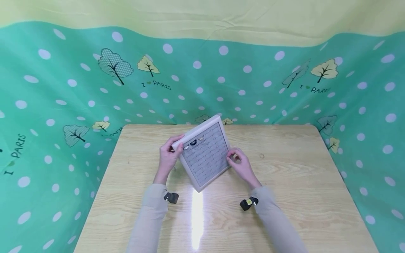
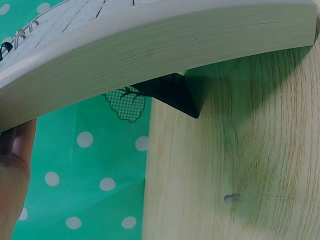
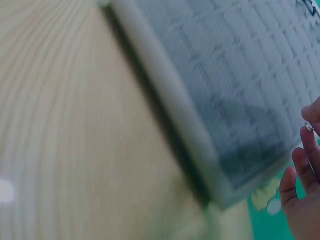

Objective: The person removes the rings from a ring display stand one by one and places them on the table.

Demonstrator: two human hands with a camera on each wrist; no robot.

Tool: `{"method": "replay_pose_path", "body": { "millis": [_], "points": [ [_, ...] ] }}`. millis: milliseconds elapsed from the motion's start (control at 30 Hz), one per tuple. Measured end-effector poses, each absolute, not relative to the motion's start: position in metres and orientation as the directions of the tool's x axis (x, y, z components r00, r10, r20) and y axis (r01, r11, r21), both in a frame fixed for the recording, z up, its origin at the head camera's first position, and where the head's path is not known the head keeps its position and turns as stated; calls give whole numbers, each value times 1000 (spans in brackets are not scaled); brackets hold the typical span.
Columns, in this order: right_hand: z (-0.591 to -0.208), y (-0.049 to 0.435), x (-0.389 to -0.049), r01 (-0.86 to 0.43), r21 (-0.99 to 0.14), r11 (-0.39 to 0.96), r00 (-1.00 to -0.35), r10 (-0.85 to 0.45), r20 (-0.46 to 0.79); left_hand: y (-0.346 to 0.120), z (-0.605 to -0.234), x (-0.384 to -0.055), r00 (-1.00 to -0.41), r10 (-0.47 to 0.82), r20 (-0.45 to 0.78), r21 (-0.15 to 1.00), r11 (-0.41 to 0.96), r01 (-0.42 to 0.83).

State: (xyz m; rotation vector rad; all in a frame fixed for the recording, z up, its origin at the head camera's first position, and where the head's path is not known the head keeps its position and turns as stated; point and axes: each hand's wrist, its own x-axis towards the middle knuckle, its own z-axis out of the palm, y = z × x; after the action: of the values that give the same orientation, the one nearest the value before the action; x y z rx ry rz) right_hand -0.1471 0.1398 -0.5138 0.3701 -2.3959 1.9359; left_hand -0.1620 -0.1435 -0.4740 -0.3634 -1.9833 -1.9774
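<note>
A white-framed ring display tray (image 1: pixel 206 154) with grey slotted padding is tilted over the table. My left hand (image 1: pixel 169 153) grips its upper left corner, thumb on the front. Several rings (image 1: pixel 193 142) sit in the slots near that corner, one with a dark top. At the tray's right edge my right hand (image 1: pixel 239 162) pinches a small shiny ring (image 3: pixel 309 126) between thumb and index finger, the other fingers loosely bent. In the left wrist view, the tray's side wall (image 2: pixel 150 47) hides most of the left hand's fingers, and a black flap (image 2: pixel 175 95) shows beneath.
A thin ring (image 1: pixel 261 155) lies on the wooden table (image 1: pixel 294 196) right of the right hand. Another small item (image 2: pixel 231 198) lies on the wood near the left wrist. A green dotted curtain (image 1: pixel 221 70) surrounds the table's back and sides.
</note>
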Motion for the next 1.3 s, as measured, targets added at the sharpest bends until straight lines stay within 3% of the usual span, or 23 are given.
{"method": "replay_pose_path", "body": {
  "millis": [700, 967, 1300],
  "points": [
    [-551, 238, -131, -155, -891, 426, -988, -61, 142, -140, -467, -158, -927, -9, 374, 927, 14, 374],
    [-594, 263, -144, -139, -863, 487, -985, 24, 172, -140, -461, -156, -916, 9, 402, 915, 24, 402],
    [-603, 278, -154, -134, -826, 547, -974, 79, 211, -143, -460, -156, -915, -2, 404, 914, 36, 403]
  ]
}}
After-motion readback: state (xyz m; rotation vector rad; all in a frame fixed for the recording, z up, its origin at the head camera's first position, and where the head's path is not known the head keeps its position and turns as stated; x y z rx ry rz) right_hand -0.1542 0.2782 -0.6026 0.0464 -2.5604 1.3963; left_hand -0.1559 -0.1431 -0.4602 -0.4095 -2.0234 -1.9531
